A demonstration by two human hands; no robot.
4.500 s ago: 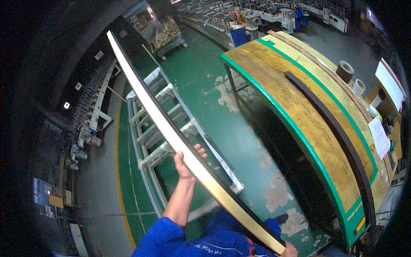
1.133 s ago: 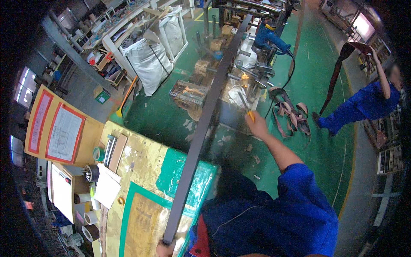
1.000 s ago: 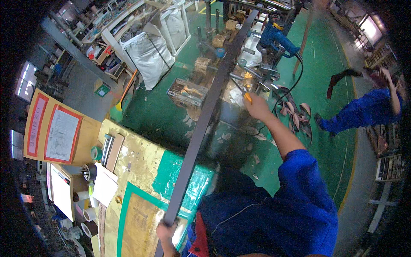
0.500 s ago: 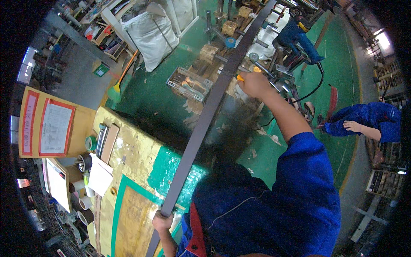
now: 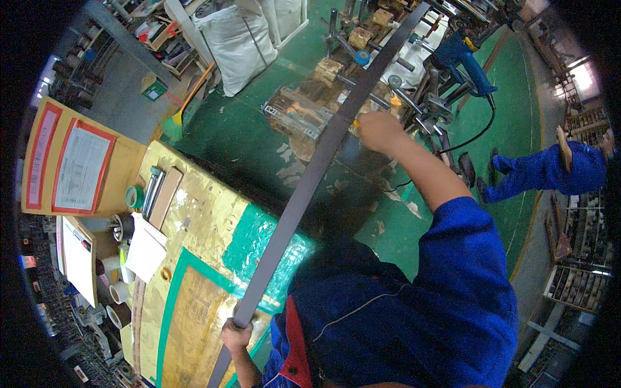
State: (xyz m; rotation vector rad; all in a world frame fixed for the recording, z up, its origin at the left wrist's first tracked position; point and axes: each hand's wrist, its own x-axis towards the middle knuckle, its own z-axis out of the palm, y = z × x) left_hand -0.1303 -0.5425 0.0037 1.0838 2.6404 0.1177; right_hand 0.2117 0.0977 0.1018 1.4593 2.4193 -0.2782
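Note:
A long, flat dark-grey bar runs slantwise from the lower left to the far workstand. My left hand is closed around its near part, over the yellow bench. My right hand is closed beside the bar, about midway along. A small bit of a yellow-orange thing shows between those fingers and the bar; the rest is hidden in the hand. Under the bar's far part are metal clamp rods and wooden blocks. A blue power tool with a black cord stands right of it.
The yellow bench bears green tape, a tape roll, metal tubes and paper. A tool tray sits past the bar. A white sack and a broom stand far left. A co-worker in blue is at right.
My view has shifted a little, and both hands keep their hold. My right hand sits slightly lower along the bar. The co-worker's legs and arm have changed position.

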